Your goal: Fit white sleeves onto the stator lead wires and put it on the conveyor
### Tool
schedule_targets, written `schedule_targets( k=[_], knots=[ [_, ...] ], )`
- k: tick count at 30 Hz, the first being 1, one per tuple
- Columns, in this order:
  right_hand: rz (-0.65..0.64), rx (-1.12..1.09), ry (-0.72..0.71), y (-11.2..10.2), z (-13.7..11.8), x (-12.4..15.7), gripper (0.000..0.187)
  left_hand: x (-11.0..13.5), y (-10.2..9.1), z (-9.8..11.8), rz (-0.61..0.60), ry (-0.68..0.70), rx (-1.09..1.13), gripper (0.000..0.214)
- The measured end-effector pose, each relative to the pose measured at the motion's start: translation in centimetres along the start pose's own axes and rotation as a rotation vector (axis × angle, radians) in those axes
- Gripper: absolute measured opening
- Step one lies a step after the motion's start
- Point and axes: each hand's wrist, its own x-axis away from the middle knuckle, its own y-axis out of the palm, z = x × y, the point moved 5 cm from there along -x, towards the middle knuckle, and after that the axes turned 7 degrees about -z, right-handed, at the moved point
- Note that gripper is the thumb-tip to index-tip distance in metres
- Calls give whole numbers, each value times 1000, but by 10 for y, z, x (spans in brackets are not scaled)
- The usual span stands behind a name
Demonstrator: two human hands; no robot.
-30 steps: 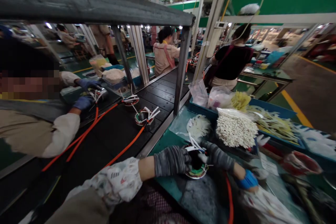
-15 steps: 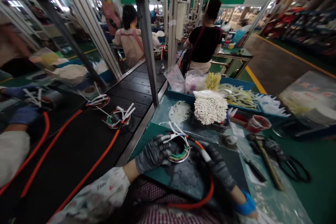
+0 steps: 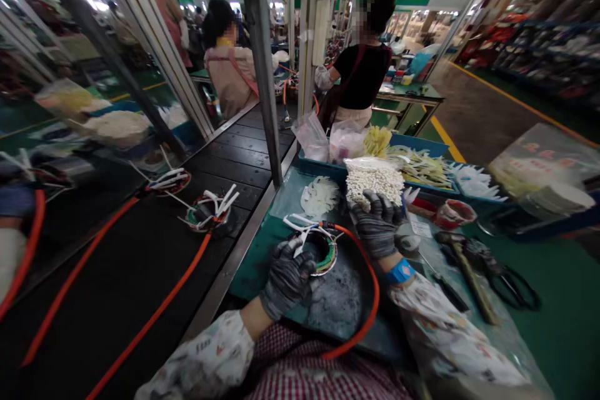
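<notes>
My left hand [image 3: 288, 275], in a dark grey glove, is closed on the left side of a motor stator [image 3: 332, 261]. The stator is a ring with green and pale windings, tipped up on the bench, with white sleeved leads at its top. An orange sleeved cable [image 3: 375, 300] loops from it round to the right and back toward my lap. Over the front edge of a heap of small white pieces [image 3: 372, 176] in a clear bag lies my right hand [image 3: 376, 225], gloved too, fingers spread. Its fingertips touch the heap; whether they hold a piece is hidden.
A hammer [image 3: 473, 281], black-handled scissors [image 3: 515, 287] and a screwdriver [image 3: 445, 287] lie at right. Blue trays [image 3: 419, 145] of sleeves stand behind. On the left, a conveyor [image 3: 140, 319] carries more stators [image 3: 209, 212] beside a metal post [image 3: 262, 75]. Co-workers sit ahead.
My right hand has let go of the orange cable and moved up and forward to the white pieces. The left hand has shifted slightly right and wrapped further over the stator.
</notes>
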Motion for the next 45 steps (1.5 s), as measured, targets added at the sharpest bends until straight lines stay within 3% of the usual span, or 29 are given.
schedule_targets(
  k=[10, 19, 21, 24, 28, 33, 36, 38, 42, 45],
  knots=[
    [-76, 135, -33, -2, 3, -6, 20, -6, 1, 5, 13, 9, -12, 16],
    [54, 52, -115, -16, -2, -4, 17, -11, -2, 9, 8, 0, -67, 8],
    [79, -64, -164, -26, -8, -3, 15, -10, -5, 8, 6, -6, -63, 10],
    [70, -443, -199, -43, -14, 0, 11, -9, -8, 6, -6, 10, -29, 13],
    [124, -845, 17, -83, -9, 15, 7, -9, -12, 4, -3, 64, 19, 18],
    [67, -979, 199, -129, -10, 44, 8, -11, -17, 6, 2, 107, 22, 31],
    [-47, -878, 205, -123, -19, 66, 13, -12, -20, 7, -4, 125, -1, 31],
    [-43, -858, 273, -109, -23, 83, 17, -15, -24, 9, 5, 139, -20, 29],
    [80, -965, 419, -88, -27, 117, 13, -19, -30, 14, 16, 151, -17, 25],
    [-29, -1083, 411, -84, -32, 137, 7, -20, -31, 14, -18, 101, -6, 26]
  ],
)
